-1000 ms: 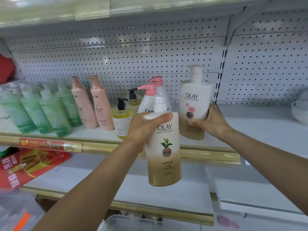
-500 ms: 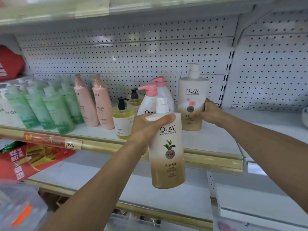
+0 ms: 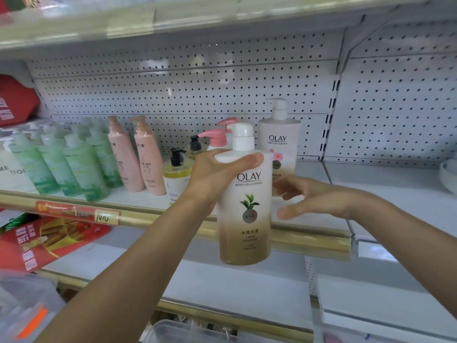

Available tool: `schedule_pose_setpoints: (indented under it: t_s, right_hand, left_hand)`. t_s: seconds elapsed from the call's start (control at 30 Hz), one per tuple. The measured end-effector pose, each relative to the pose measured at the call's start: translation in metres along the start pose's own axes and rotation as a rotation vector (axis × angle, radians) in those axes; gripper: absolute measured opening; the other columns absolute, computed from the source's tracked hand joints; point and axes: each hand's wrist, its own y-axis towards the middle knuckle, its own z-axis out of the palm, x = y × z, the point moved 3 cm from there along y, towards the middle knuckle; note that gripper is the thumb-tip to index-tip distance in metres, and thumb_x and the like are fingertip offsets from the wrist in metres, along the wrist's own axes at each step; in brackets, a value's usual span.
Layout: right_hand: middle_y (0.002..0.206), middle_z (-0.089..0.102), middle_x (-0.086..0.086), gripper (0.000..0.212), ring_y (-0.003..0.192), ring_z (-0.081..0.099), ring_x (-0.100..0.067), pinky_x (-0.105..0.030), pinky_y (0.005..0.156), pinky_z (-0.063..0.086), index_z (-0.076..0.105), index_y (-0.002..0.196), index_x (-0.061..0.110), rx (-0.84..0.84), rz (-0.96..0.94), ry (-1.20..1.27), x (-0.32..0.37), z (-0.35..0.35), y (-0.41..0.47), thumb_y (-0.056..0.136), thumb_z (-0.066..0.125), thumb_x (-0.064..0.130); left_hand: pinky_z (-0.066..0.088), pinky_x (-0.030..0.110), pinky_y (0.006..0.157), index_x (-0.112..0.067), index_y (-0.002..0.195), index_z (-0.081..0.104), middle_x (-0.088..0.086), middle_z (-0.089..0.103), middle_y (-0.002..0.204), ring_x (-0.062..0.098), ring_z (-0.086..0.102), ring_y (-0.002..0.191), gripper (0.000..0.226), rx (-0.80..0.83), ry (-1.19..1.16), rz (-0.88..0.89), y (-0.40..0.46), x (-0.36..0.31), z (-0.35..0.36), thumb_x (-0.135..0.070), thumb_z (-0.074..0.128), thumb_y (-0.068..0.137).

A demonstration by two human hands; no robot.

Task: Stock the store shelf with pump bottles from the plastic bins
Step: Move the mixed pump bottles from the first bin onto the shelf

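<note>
My left hand grips the shoulder of a white-and-gold Olay pump bottle with a green leaf label, holding it upright in the air in front of the shelf edge. A second Olay bottle with a pink flower label stands upright at the back of the white shelf. My right hand hovers open just right of the held bottle, fingers spread, holding nothing and clear of the flower bottle.
Left on the shelf stand green bottles, two pink bottles, yellow pump bottles and a pink-capped pump bottle. A gold price rail edges the shelf. A clear plastic bin sits below.
My right hand has let go of the flower Olay bottle, which now stands on the shelf, and has drawn back toward me. My left hand has lifted the leaf bottle slightly.
</note>
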Motion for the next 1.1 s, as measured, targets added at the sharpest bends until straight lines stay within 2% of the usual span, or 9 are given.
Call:
schedule_pose_setpoints:
  t_s: [0.1, 0.17, 0.23, 0.37, 0.47, 0.57, 0.67, 0.87, 1.1]
  right_hand:
    - [0.119, 0.065, 0.018, 0.073, 0.111, 0.058, 0.002, -0.020, 0.091, 0.049, 0.051, 0.129, 0.031, -0.014, -0.151, 0.108, 0.013, 0.022, -0.007, 0.065, 0.088, 0.030]
    - [0.105, 0.072, 0.016, 0.056, 0.098, 0.066, 0.001, -0.014, 0.076, 0.051, 0.060, 0.114, 0.028, -0.130, -0.231, 0.220, 0.018, 0.026, -0.007, 0.068, 0.086, 0.008]
    - [0.101, 0.074, 0.013, 0.057, 0.093, 0.068, -0.002, -0.015, 0.073, 0.051, 0.062, 0.110, 0.026, -0.274, -0.265, 0.271, 0.017, 0.018, -0.005, 0.064, 0.087, 0.003]
    - [0.103, 0.072, 0.011, 0.066, 0.091, 0.067, 0.000, -0.013, 0.073, 0.051, 0.060, 0.116, 0.021, -0.432, -0.246, 0.278, 0.009, 0.002, 0.004, 0.059, 0.090, 0.005]
    - [0.105, 0.071, 0.010, 0.066, 0.091, 0.066, 0.000, -0.015, 0.074, 0.051, 0.060, 0.116, 0.021, -0.477, -0.207, 0.259, -0.001, 0.003, 0.014, 0.059, 0.091, 0.010]
    - [0.105, 0.071, 0.008, 0.065, 0.086, 0.066, 0.003, -0.012, 0.070, 0.049, 0.060, 0.116, 0.020, -0.490, -0.178, 0.272, -0.011, 0.007, 0.024, 0.060, 0.090, 0.010]
    - [0.103, 0.071, 0.008, 0.065, 0.083, 0.065, 0.006, -0.012, 0.068, 0.049, 0.060, 0.115, 0.020, -0.501, -0.154, 0.281, -0.019, 0.011, 0.032, 0.059, 0.090, 0.008]
    - [0.108, 0.070, 0.009, 0.074, 0.097, 0.066, -0.006, -0.028, 0.084, 0.054, 0.057, 0.119, 0.023, -0.494, -0.119, 0.264, -0.026, 0.013, 0.042, 0.055, 0.092, 0.016]
    - [0.118, 0.063, 0.006, 0.093, 0.108, 0.059, -0.014, -0.040, 0.094, 0.051, 0.045, 0.126, 0.023, -0.440, 0.067, 0.052, -0.013, 0.006, 0.035, 0.044, 0.084, 0.046]
  left_hand:
    - [0.054, 0.022, 0.059, -0.020, 0.085, 0.069, -0.007, 0.076, 0.075, 0.009, 0.073, 0.070, 0.022, 0.012, -0.011, 0.069, 0.007, -0.018, 0.013, -0.019, 0.085, 0.070]
    - [0.057, 0.025, 0.065, -0.018, 0.093, 0.069, -0.004, 0.077, 0.084, 0.010, 0.074, 0.077, 0.031, 0.035, 0.012, 0.113, 0.013, -0.028, 0.022, -0.023, 0.087, 0.069]
    - [0.058, 0.025, 0.071, -0.020, 0.104, 0.063, -0.004, 0.074, 0.096, 0.009, 0.072, 0.084, 0.046, 0.043, 0.105, 0.180, 0.024, -0.035, 0.027, -0.030, 0.088, 0.067]
    - [0.055, 0.033, 0.082, -0.030, 0.110, 0.053, -0.001, 0.060, 0.114, 0.015, 0.062, 0.102, 0.064, 0.083, 0.368, 0.250, 0.042, -0.042, 0.034, -0.055, 0.084, 0.060]
    - [0.052, 0.036, 0.087, -0.024, 0.110, 0.059, -0.007, 0.064, 0.110, 0.013, 0.062, 0.100, 0.055, 0.093, 0.547, 0.311, 0.052, -0.043, 0.038, -0.051, 0.081, 0.068]
    - [0.040, 0.039, 0.098, -0.028, 0.113, 0.063, -0.011, 0.065, 0.110, 0.015, 0.058, 0.108, 0.063, 0.046, 0.868, 0.399, 0.058, -0.044, 0.041, -0.068, 0.071, 0.065]
    - [0.028, 0.034, 0.092, -0.029, 0.114, 0.062, -0.008, 0.050, 0.095, 0.017, 0.046, 0.106, 0.058, -0.011, 1.106, 0.455, 0.060, -0.041, 0.041, -0.070, 0.065, 0.073]
    - [0.026, 0.033, 0.091, -0.030, 0.105, 0.062, -0.003, 0.062, 0.099, 0.020, 0.047, 0.108, 0.053, -0.002, 1.119, 0.488, 0.070, -0.030, 0.034, -0.073, 0.061, 0.073]
    - [0.012, 0.038, 0.113, -0.025, 0.119, 0.060, 0.003, 0.064, 0.113, 0.024, 0.046, 0.122, 0.059, 0.014, 1.160, 0.530, 0.069, -0.022, 0.035, -0.070, 0.054, 0.081]
